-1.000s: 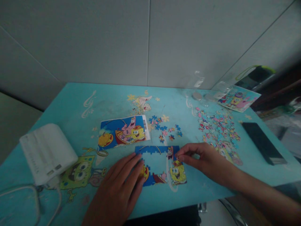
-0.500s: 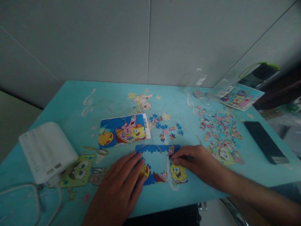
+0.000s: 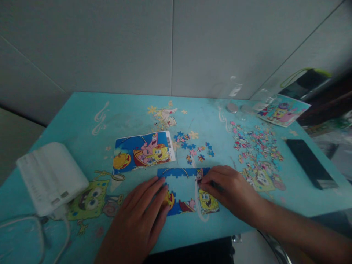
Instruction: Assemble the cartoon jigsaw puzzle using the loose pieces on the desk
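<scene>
A partly assembled jigsaw puzzle (image 3: 178, 172) lies on the table, its joined pieces forming a frame around a bare middle. My left hand (image 3: 145, 209) rests flat over its left side, fingers stretched out and hiding part of that edge. At the right side, my right hand (image 3: 225, 187) pinches a small puzzle piece (image 3: 200, 180) between thumb and forefinger, at the gap above the yellow character section. The fingertips cover much of that piece. Just behind the puzzle is a picture card (image 3: 143, 152) with a matching scene. Loose blue and mixed pieces (image 3: 189, 146) lie to the card's right.
A larger heap of loose pieces (image 3: 255, 143) spreads on the right, beside a black oblong object (image 3: 310, 163). Clear bottles (image 3: 232, 91) and another picture card (image 3: 284, 110) are at the back right. A white power bank (image 3: 52, 179) with a cable sits at left.
My right hand has shifted slightly, its fingertips still pinched at the puzzle's right edge. My left hand stays on the left side. The view has moved a little.
</scene>
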`<move>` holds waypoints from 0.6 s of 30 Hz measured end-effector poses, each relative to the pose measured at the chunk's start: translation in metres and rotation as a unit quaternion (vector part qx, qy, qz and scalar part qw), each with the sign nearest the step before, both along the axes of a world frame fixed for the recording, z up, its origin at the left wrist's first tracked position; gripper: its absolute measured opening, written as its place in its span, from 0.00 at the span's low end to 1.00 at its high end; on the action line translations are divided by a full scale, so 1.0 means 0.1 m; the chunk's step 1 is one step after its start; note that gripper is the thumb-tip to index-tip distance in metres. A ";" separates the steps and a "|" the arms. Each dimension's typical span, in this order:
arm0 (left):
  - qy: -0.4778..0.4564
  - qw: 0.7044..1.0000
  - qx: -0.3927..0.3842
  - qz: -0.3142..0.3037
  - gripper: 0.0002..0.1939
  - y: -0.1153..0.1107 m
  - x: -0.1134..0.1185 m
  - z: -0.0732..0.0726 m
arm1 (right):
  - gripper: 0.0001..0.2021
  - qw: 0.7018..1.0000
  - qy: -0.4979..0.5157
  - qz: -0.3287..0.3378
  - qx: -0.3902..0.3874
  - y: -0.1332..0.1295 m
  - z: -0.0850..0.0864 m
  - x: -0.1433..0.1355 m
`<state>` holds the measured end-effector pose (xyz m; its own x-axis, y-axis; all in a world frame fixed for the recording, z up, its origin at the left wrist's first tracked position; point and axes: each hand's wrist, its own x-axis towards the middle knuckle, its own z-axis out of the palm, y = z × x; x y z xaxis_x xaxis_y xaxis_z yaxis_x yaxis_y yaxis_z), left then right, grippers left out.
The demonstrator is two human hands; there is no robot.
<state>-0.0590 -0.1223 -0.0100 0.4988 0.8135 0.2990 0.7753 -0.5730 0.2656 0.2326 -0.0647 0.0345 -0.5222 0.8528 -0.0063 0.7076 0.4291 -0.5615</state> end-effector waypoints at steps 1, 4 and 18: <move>-0.003 1.000 0.000 0.000 0.22 0.00 0.00 0.00 | 0.06 1.000 -0.003 0.006 0.010 -0.01 -0.01 0.01; -0.006 1.000 0.002 -0.002 0.21 0.00 0.01 0.00 | 0.08 0.999 -0.016 0.029 0.041 -0.04 -0.04 0.03; 0.010 1.000 0.000 -0.003 0.22 -0.01 -0.01 -0.02 | 0.08 0.983 -0.055 0.098 0.146 -0.14 -0.04 0.02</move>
